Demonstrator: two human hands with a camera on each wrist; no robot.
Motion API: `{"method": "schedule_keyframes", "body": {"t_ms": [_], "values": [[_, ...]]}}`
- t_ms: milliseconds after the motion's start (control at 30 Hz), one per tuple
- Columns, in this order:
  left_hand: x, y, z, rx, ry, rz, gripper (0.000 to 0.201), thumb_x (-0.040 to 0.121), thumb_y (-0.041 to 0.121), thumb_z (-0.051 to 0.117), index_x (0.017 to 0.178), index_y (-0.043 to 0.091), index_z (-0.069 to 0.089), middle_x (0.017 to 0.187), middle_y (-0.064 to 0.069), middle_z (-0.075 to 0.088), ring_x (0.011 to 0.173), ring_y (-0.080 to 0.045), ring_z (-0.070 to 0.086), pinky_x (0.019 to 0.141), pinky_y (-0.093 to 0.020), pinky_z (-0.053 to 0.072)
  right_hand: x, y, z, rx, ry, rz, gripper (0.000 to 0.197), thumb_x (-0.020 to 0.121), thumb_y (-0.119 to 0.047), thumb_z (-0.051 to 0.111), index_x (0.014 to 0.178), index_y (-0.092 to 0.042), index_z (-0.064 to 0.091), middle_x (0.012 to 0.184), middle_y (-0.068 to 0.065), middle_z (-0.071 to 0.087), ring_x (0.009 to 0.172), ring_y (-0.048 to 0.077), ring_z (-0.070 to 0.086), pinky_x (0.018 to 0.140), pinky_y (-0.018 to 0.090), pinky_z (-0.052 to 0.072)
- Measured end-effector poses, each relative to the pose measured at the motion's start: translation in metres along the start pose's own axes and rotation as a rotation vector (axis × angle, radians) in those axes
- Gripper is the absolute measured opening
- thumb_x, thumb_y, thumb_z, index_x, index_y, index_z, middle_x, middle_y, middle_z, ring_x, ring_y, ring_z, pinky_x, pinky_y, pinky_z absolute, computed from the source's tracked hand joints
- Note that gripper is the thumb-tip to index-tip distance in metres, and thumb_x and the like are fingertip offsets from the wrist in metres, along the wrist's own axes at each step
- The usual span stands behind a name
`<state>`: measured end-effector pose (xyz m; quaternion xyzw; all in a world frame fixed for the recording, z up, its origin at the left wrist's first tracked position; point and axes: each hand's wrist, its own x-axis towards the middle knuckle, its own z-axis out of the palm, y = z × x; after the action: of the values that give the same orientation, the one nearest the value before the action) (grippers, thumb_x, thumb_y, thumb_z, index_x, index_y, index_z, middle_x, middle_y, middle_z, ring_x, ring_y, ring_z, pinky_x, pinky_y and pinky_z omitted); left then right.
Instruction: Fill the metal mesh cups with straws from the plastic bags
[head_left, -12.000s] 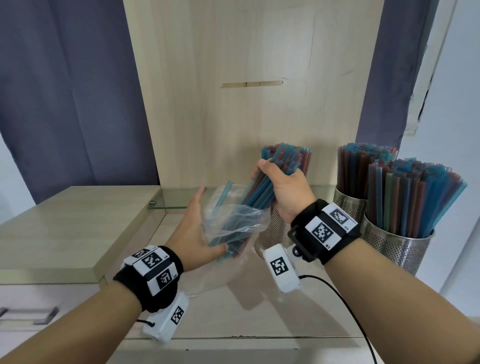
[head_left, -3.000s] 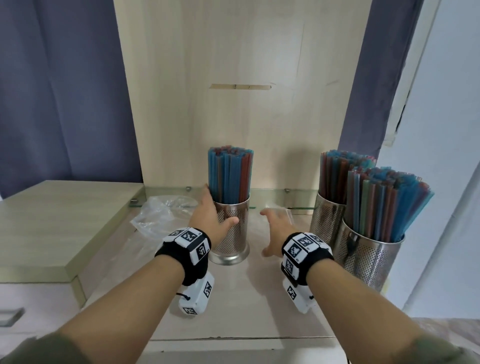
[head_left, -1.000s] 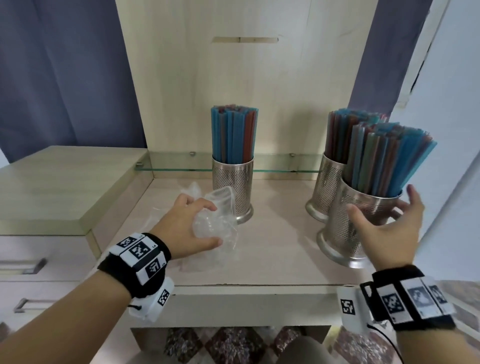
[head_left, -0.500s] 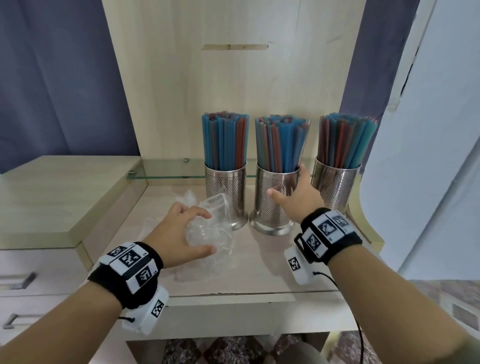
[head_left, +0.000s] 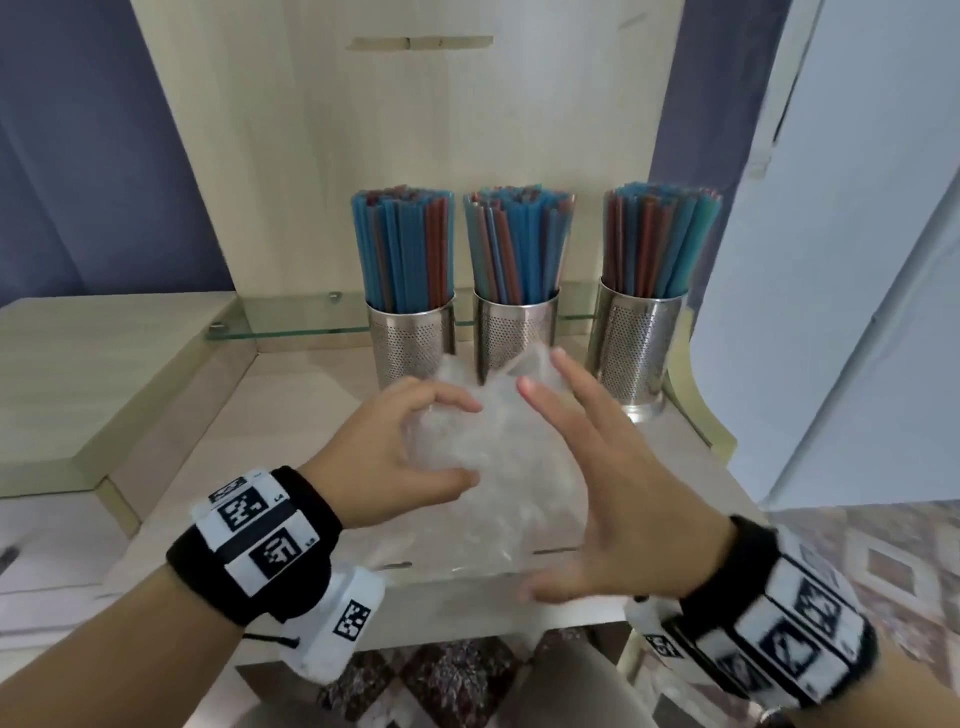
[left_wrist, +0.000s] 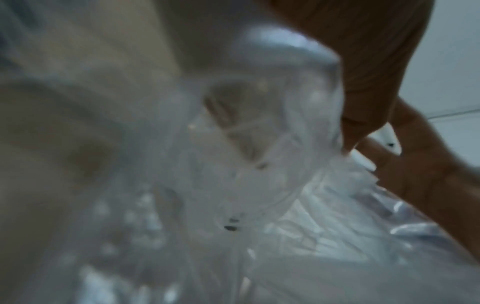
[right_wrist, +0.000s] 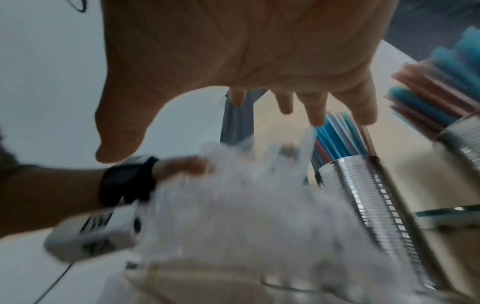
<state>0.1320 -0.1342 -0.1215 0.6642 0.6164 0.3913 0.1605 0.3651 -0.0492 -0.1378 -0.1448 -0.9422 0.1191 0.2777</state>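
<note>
Three metal mesh cups stand in a row at the back of the shelf: left cup (head_left: 411, 343), middle cup (head_left: 515, 335), right cup (head_left: 635, 348). Each is packed with blue and red straws (head_left: 517, 244). In front of them lies a crumpled clear plastic bag (head_left: 493, 467), with no straws showing in it. My left hand (head_left: 400, 457) grips the bag's left side with curled fingers and thumb. My right hand (head_left: 587, 488) is at the bag's right side with fingers straight and spread, palm facing it. In the right wrist view the bag (right_wrist: 233, 205) sits below the spread fingers (right_wrist: 317, 111).
A glass ledge (head_left: 291, 322) runs behind the cups against a wooden back panel (head_left: 415, 130). A raised wooden counter (head_left: 93, 364) lies to the left. The shelf's front edge (head_left: 467, 597) is just under my hands. A white wall (head_left: 857, 260) stands at the right.
My right hand left the middle cup and came back to the bag's right side. The left hand lifted and bunched the bag toward the centre.
</note>
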Motion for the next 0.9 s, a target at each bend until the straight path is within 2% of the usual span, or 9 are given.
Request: {"method": "schedule_keyframes", "body": {"t_ms": [100, 167, 233, 333, 467, 567, 700, 767, 900], "values": [[0.008, 0.041, 0.028, -0.31, -0.13, 0.091, 0.055, 0.068, 0.02, 0.086, 0.116, 0.027, 0.06, 0.117, 0.014, 0.058, 0.111, 0.0, 0.056, 0.088, -0.021, 0.05, -0.03, 0.006, 0.006, -0.114, 0.219, -0.044, 0.136, 0.05, -0.079, 0.075, 0.155, -0.034, 0.001, 0.16, 0.027, -0.002, 0.15, 0.042, 0.002, 0.113, 0.066, 0.022], [0.013, 0.064, 0.055, -0.497, -0.239, 0.11, 0.067, 0.071, -0.002, 0.081, 0.127, 0.013, 0.046, 0.122, -0.005, 0.052, 0.106, -0.002, 0.059, 0.079, -0.023, 0.054, -0.047, 0.014, 0.004, -0.03, 0.355, -0.038, 0.119, 0.059, -0.07, 0.078, 0.152, -0.032, 0.015, 0.154, 0.035, 0.008, 0.15, 0.042, 0.007, 0.119, 0.055, 0.021], [0.017, 0.08, 0.082, -0.616, -0.33, 0.107, 0.077, 0.073, -0.007, 0.075, 0.133, 0.011, 0.03, 0.129, -0.017, 0.047, 0.107, -0.017, 0.061, 0.083, -0.031, 0.055, -0.064, 0.022, -0.002, 0.204, 0.502, 0.084, 0.079, 0.072, -0.058, 0.076, 0.139, -0.036, 0.039, 0.15, 0.025, 0.029, 0.144, 0.036, 0.028, 0.116, 0.047, 0.031], [0.024, 0.097, 0.126, -0.502, -0.367, 0.124, 0.079, 0.077, 0.003, 0.078, 0.133, 0.022, 0.026, 0.123, 0.002, 0.054, 0.11, -0.009, 0.06, 0.09, -0.029, 0.053, -0.111, 0.041, -0.012, 0.199, 0.602, 0.224, 0.05, 0.078, -0.044, 0.07, 0.123, -0.03, 0.052, 0.134, 0.009, 0.048, 0.127, 0.022, 0.05, 0.107, 0.034, 0.043], [0.027, 0.108, 0.174, 0.018, -0.327, 0.24, 0.082, 0.073, 0.046, 0.079, 0.137, 0.033, 0.029, 0.13, 0.009, 0.043, 0.112, 0.006, 0.045, 0.091, -0.003, 0.035, -0.186, 0.073, -0.026, 0.031, 0.483, 0.379, 0.06, 0.07, -0.044, 0.07, 0.123, -0.027, 0.05, 0.129, 0.012, 0.055, 0.121, 0.022, 0.052, 0.097, 0.032, 0.045], [0.026, 0.097, 0.215, 0.241, -0.429, 0.266, 0.074, 0.081, 0.054, 0.069, 0.139, 0.021, 0.038, 0.135, 0.001, 0.04, 0.125, -0.01, 0.038, 0.107, -0.025, 0.034, -0.247, 0.101, -0.026, 0.0, 0.425, 0.523, 0.068, 0.065, -0.045, 0.076, 0.124, -0.022, 0.051, 0.128, 0.013, 0.056, 0.118, 0.02, 0.052, 0.096, 0.025, 0.04], [0.024, 0.088, 0.259, 0.443, -0.457, 0.276, 0.07, 0.078, 0.051, 0.056, 0.137, 0.016, 0.045, 0.139, -0.011, 0.042, 0.129, -0.029, 0.042, 0.107, -0.049, 0.035, -0.33, 0.139, -0.006, -0.136, 0.34, 0.867, 0.061, 0.065, -0.02, 0.081, 0.119, -0.006, 0.059, 0.124, 0.02, 0.057, 0.111, 0.035, 0.056, 0.09, 0.03, 0.04], [0.024, 0.087, 0.272, 0.494, -0.407, 0.313, 0.07, 0.077, 0.046, 0.061, 0.136, 0.01, 0.049, 0.136, -0.015, 0.045, 0.126, -0.033, 0.044, 0.106, -0.052, 0.036, -0.369, 0.158, 0.014, -0.229, 0.105, 1.138, 0.063, 0.066, -0.002, 0.082, 0.125, -0.009, 0.06, 0.135, 0.015, 0.05, 0.113, 0.038, 0.057, 0.085, 0.033, 0.043], [0.021, 0.083, 0.285, 0.584, -0.314, 0.373, 0.075, 0.071, 0.04, 0.073, 0.133, 0.006, 0.049, 0.132, -0.016, 0.045, 0.122, -0.035, 0.045, 0.103, -0.05, 0.037, -0.422, 0.186, 0.053, -0.301, -0.322, 1.393, 0.063, 0.082, -0.018, 0.071, 0.14, -0.022, 0.046, 0.148, 0.009, 0.033, 0.126, 0.036, 0.047, 0.097, 0.043, 0.046]]}}
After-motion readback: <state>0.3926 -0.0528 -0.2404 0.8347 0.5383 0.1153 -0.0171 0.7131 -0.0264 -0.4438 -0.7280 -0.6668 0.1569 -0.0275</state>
